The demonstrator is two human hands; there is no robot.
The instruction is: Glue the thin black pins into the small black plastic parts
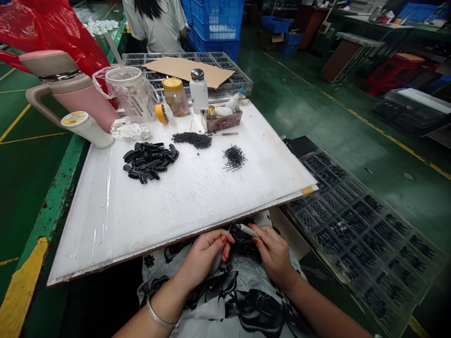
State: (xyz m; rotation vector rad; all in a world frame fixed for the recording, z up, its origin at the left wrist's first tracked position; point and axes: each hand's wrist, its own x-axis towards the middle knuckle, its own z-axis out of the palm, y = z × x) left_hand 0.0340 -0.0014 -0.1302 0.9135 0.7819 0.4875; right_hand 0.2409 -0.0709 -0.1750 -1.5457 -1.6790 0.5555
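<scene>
My left hand (207, 251) is closed in a pinch on a thin, pointed piece, too small to name, just below the board's front edge. Close to its right, my right hand (273, 253) grips a light grey flat tool (247, 230), whose tip points toward the left hand's fingertips. On the white board (211, 197) lie a heap of curved black parts (150, 161), a pile of tiny black rings (193, 139) and a small pile of thin black pins (234, 157).
Along the board's back stand a pink mug (82, 98), a lidded cup (89, 129), a bagged cup (130, 94), a jar (176, 96), a white bottle (199, 91) and a small box (221, 121). A compartment tray (366, 225) is at right. A person (155, 26) sits beyond.
</scene>
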